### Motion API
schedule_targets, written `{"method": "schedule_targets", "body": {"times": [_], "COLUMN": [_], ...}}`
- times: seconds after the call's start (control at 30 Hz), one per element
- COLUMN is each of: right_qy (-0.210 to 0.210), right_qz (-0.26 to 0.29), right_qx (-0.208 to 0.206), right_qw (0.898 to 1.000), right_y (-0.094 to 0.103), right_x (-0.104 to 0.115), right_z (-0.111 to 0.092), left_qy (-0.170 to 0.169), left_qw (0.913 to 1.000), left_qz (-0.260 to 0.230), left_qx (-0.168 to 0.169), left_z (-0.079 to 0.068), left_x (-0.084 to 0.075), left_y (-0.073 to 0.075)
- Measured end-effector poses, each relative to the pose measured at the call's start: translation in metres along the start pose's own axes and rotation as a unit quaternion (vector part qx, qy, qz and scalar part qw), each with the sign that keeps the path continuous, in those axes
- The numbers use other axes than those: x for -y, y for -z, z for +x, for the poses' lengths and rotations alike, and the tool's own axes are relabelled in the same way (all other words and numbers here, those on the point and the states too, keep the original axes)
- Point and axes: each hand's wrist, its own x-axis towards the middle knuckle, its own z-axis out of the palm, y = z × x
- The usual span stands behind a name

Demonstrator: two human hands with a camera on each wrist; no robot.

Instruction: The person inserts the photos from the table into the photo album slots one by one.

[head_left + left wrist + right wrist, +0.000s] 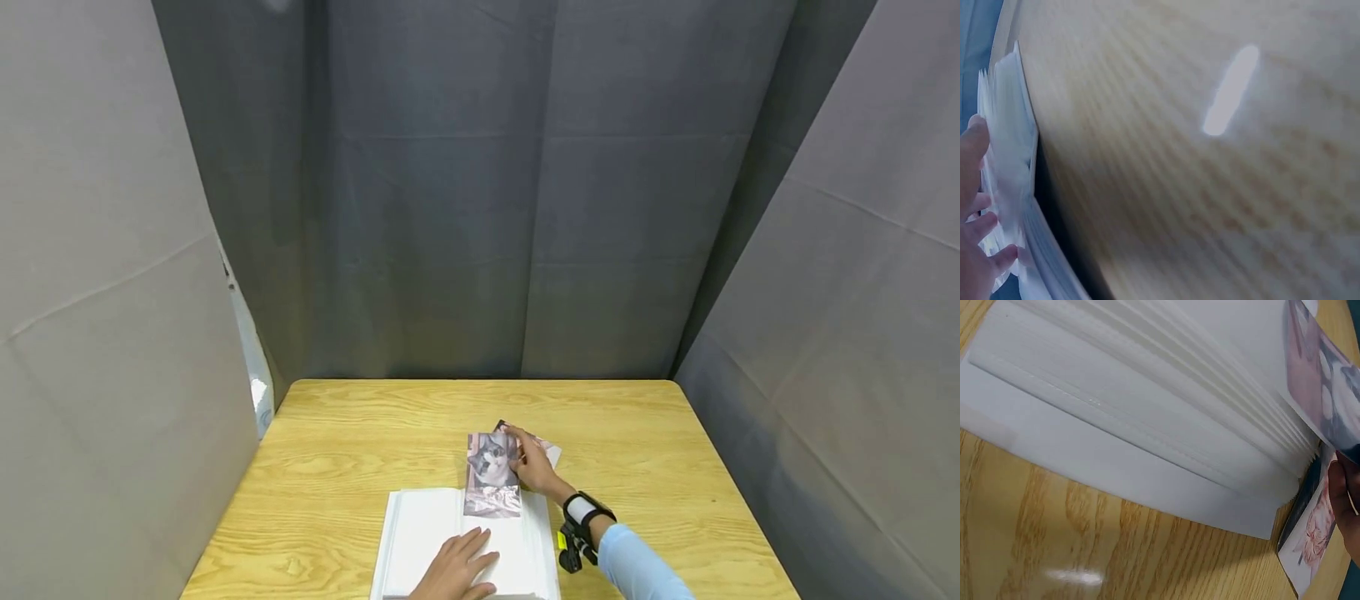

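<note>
A white photo album (427,533) lies open near the table's front edge, its many pages fanned in the right wrist view. My left hand (456,568) rests on the right-hand page with fingers spread. Over the top of that page is a cat photo (492,468), grey and white on pink. My right hand (532,465) pinches the photo by its right edge. Below that hand, just beyond the album's upper right corner, more photo prints (553,453) lie on the wood; a pink floral print (1316,534) shows in the right wrist view.
The wooden table (360,417) has a grey curtain (420,208) behind it and pale fabric panels (112,292) on both sides. A black wrist strap with a small camera (573,546) sits on my right wrist, beside the album's right edge.
</note>
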Motion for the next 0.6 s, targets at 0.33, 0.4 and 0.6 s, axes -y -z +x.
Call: {"method": "schedule_targets", "body": {"times": [0.33,0.4,0.6], "right_qy": [-0.031,-0.032,-0.012], "right_qz": [0.003,0.006,-0.002], "right_qx": [0.095,0.095,0.071], "right_qw": [0.995,0.995,0.997], "right_y": [0.001,-0.001,-0.006], "right_x": [0.005,0.006,0.009], "right_z": [-0.005,-0.006,-0.008], "left_qy": [-0.035,-0.034,-0.037], "left_qw": [0.9927,0.9905,0.9856], "left_qz": [0.074,0.082,0.062], "left_qx": [-0.088,-0.105,-0.153], "left_z": [-0.004,-0.004,-0.004], "left_x": [0.001,0.001,0.0], "left_y": [-0.016,-0.018,-0.021]}}
